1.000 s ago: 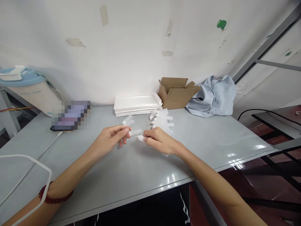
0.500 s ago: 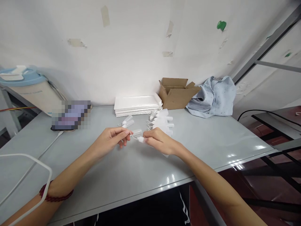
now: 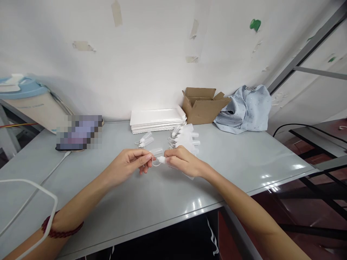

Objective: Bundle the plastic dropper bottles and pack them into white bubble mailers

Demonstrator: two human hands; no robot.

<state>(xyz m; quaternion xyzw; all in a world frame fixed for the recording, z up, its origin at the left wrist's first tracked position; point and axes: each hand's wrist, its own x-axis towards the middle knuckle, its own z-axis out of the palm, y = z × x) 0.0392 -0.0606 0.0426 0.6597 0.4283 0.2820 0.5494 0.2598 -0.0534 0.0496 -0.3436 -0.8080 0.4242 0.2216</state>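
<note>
My right hand [image 3: 184, 161] is closed around a small white squeeze bottle [image 3: 162, 160], whose narrow-tipped top points left out of my fingers. A thin white strap loops from the bottle's neck towards my left hand [image 3: 135, 162]. There my thumb and forefinger pinch the strap's end beside the tip; the end itself is mostly hidden by the fingers. One similar bottle [image 3: 156, 151] lies just behind my hands, and two more [image 3: 146, 141] lie further back on the left. Beyond my right hand is a heap of such bottles [image 3: 187, 139], partly covered by it.
On the grey table [image 3: 130, 209], a stack of white flat packets [image 3: 157, 119] stands against the wall beside an open cardboard box [image 3: 204, 110]. A light blue cloth bag [image 3: 246, 112] is at the right. A phone [image 3: 81, 133], its white cable [image 3: 48, 177] and a blue-lidded container [image 3: 32, 104] are at the left.
The fingers of my left hand have come slightly closer to the bottle's tip, and the strap now bends into a rounder loop. The right hand keeps its hold; the view has shifted slightly.
</note>
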